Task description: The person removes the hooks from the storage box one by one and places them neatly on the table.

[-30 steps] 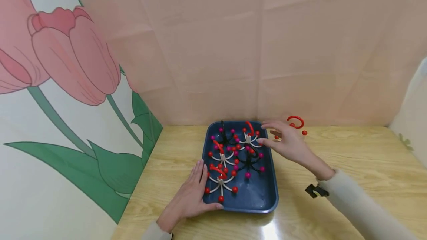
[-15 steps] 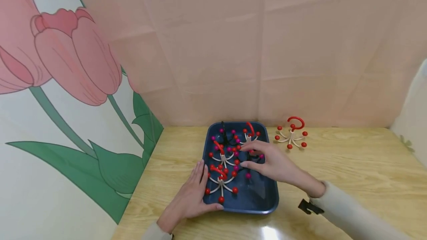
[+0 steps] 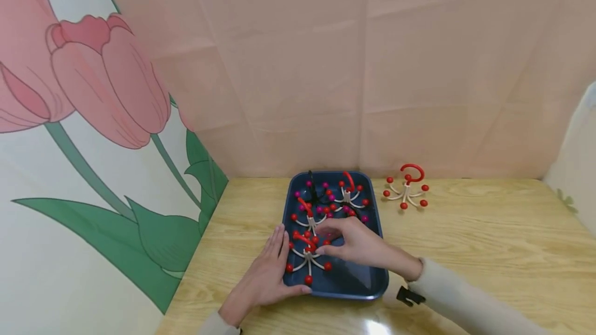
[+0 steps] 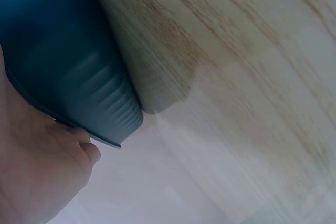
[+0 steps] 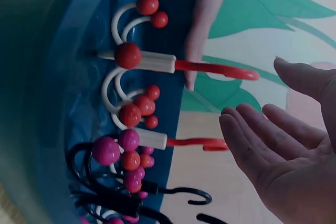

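Note:
My left hand lies along the left rim of a dark blue tray, fingers straight, thumb at the front edge. In the left wrist view, that hand rests against the tray wall. My right hand hovers over the tray, thumb and fingers apart, holding nothing. Its fingertips are near the front white hook hanger, which has curved arms, red ball tips and a red hook. The right wrist view shows a gap between this hand and the red hooks. A black hanger is mostly hidden beneath it.
Another white hanger stands mid-left in the tray, one more white hanger at back right. A black hanger with magenta balls is at back left. Outside, right of the tray, a white hanger stands on the wooden table.
My right hand has moved left and towards me, from the tray's back right corner to above the front white hanger. The left hand and the hangers have stayed put.

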The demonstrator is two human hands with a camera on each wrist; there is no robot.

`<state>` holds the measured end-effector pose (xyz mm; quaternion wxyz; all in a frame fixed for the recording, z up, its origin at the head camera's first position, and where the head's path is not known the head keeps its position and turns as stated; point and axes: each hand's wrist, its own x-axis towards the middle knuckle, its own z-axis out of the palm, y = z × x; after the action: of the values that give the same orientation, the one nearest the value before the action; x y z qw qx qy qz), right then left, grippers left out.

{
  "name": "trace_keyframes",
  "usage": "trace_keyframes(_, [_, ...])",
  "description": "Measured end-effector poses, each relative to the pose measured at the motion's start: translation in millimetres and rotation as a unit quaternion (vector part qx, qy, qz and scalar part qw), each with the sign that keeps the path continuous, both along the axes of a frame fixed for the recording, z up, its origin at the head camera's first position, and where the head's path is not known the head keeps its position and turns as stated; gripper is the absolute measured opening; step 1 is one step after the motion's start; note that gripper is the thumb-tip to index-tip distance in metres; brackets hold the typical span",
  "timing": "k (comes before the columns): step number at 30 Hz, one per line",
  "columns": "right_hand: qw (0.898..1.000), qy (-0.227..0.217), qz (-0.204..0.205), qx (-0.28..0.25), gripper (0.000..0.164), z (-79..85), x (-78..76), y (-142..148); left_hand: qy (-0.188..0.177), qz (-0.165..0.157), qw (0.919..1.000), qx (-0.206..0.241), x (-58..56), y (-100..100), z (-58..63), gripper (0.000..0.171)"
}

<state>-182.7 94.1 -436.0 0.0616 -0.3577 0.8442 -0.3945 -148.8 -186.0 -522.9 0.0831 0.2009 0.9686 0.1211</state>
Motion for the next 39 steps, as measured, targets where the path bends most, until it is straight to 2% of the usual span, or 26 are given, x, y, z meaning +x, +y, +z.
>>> trace_keyframes(7, [0.999,-0.01,0.031,0.0,0.039,-7.2,-4.5,-11.5,-0.006,0.0,0.9999,0.008,1.0,-1.1,1.1,0.134])
trace_keyframes(17, [0.999,-0.012,0.04,0.011,0.019,-9.3,-13.7,-21.1,0.005,-0.004,0.9999,0.014,-1.7,-2.4,-0.1,0.134])
trace_keyframes(26, [0.998,-0.019,0.05,0.019,0.011,-7.4,-17.2,-24.9,-0.003,-0.002,0.9998,0.021,-1.5,-2.2,-1.4,0.134])
trace_keyframes(31, [0.999,-0.014,0.046,0.023,0.01,-4.7,-18.0,-27.3,-0.003,-0.003,0.9998,0.02,-1.5,-2.1,-1.2,0.134])
trace_keyframes(39, [0.999,-0.013,0.03,0.012,0.019,-7.5,-18.9,-29.7,-0.001,-0.003,0.9997,0.023,-0.9,-1.7,-2.2,0.133])
